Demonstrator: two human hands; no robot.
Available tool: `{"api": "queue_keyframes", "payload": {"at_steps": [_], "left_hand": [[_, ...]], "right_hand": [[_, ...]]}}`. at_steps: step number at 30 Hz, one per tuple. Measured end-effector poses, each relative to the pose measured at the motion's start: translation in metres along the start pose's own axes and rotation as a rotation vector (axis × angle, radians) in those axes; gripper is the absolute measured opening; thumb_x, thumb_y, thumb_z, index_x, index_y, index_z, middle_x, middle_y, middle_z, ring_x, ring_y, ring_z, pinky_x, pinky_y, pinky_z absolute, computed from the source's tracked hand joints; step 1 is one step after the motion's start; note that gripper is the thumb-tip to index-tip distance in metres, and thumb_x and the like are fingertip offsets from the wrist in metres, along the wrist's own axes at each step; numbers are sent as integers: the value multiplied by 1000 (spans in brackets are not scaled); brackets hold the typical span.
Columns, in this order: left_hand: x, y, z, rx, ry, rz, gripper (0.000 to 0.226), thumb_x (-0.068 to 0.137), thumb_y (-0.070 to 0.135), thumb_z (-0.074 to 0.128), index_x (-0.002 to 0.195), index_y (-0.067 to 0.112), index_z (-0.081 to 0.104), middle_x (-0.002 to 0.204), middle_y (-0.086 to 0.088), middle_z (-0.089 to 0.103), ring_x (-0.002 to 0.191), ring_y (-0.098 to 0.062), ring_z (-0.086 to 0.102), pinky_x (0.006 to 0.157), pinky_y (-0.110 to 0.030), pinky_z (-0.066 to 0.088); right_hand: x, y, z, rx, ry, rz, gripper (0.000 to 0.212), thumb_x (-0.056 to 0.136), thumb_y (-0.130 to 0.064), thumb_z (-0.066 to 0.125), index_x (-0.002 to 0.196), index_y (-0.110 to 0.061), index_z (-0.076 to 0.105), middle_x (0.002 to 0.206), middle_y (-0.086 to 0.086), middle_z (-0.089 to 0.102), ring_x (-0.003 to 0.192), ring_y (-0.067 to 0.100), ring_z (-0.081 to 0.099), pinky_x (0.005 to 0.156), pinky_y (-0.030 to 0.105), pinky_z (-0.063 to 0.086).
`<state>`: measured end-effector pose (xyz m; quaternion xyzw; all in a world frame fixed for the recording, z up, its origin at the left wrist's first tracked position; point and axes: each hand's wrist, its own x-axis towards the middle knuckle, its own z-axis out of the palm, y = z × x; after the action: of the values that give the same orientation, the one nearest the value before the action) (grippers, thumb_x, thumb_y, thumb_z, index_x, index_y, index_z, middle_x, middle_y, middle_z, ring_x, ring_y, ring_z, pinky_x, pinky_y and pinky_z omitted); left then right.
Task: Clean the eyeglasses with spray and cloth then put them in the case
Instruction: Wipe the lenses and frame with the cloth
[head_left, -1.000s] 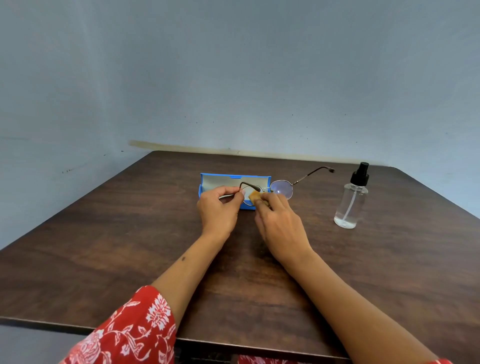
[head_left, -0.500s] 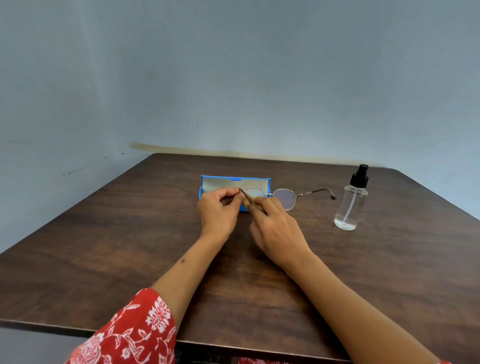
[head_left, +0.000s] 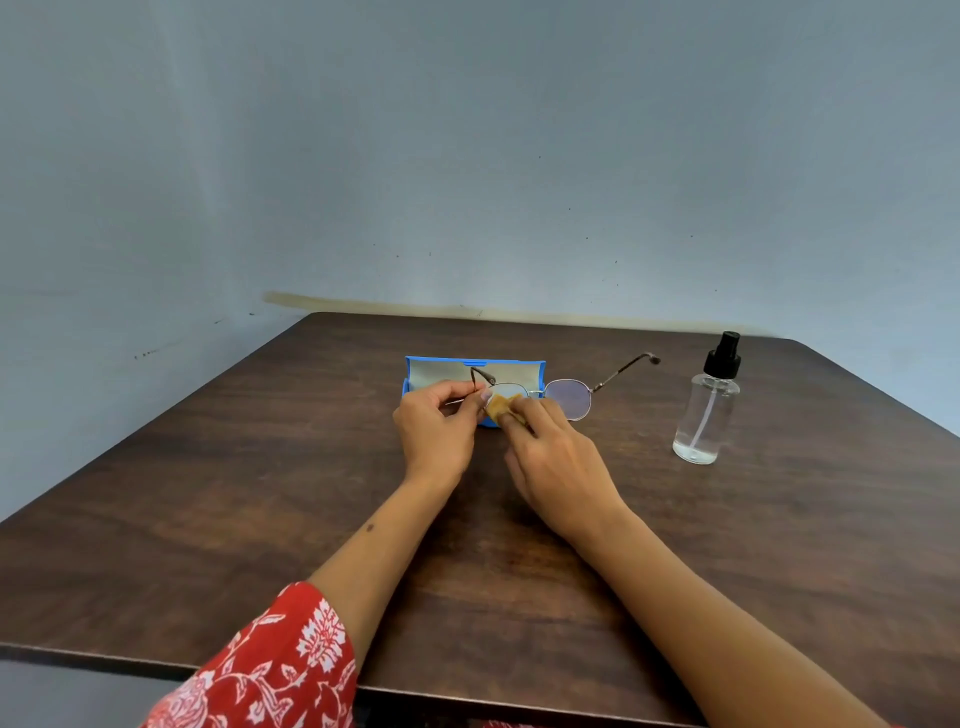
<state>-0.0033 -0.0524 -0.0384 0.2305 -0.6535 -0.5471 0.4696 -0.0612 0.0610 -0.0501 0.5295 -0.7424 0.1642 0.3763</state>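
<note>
Sleeve (head_left: 270, 670), red with white flowers, at 7 o'clock of frame, over near edge of table (head_left: 208, 467).

Left hand (head_left: 436, 431) at centre, fingers curled and pinching a glasses arm near its hinge. Likely purpose: steadying frame off the wood so lens takes rubbing without sliding.

Case (head_left: 441, 371), blue with pale lining, lying open at 12 o'clock of left hand, just behind both hands. Judged placed close so finished glasses drop in with a short reach.

Glasses (head_left: 569, 397) held above table in front of case, not inside it. Thin metal wire frame, rounded lenses. Left lens mostly hidden by cloth; right lens clear, faint violet tint, free at 1 o'clock of right hand. Left arm crossing up over case lining, dark tip; right arm unfolded, pointing toward 2 o'clock.

Cloth (head_left: 503, 405), small tan piece, pressed on left lens. Wiping step judged under way.

Right hand (head_left: 558, 467) at 4 o'clock of cloth, fingers bent, pinching cloth against lens.

Spray bottle (head_left: 706, 410) upright at 3 o'clock, well apart from hands, clear with black pump, little liquid at bottom. Judged set aside out of elbow's way.
</note>
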Motion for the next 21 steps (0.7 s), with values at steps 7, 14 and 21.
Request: {"api": "queue_keyframes", "payload": {"at_steps": [7, 14, 21], "left_hand": [[3, -5, 1, 18, 37, -8, 16, 77, 3, 71, 81, 18, 74, 83, -5, 73, 81, -20, 70, 81, -43, 57], [-1, 1, 2, 57, 42, 54, 12, 79, 3, 70, 91, 5, 74, 81, 0, 70, 78, -9, 68, 80, -38, 58], [-3, 2, 0, 72, 52, 80, 12, 78, 3, 71, 89, 8, 74, 81, 0, 71, 80, -12, 69, 80, -38, 58]], "right_hand": [[1, 1, 3, 63, 3, -61, 36, 81, -18, 42, 99, -2, 69, 92, 10, 64, 81, 27, 62, 52, 29, 54], [2, 4, 4, -16, 19, 33, 30, 65, -2, 76, 93, 1, 70, 93, 14, 65, 82, 27, 65, 42, 27, 52], [1, 1, 3, 7, 21, -26, 26, 71, -3, 68, 97, 0, 70, 92, 12, 65, 80, 27, 64, 45, 29, 53]]}}
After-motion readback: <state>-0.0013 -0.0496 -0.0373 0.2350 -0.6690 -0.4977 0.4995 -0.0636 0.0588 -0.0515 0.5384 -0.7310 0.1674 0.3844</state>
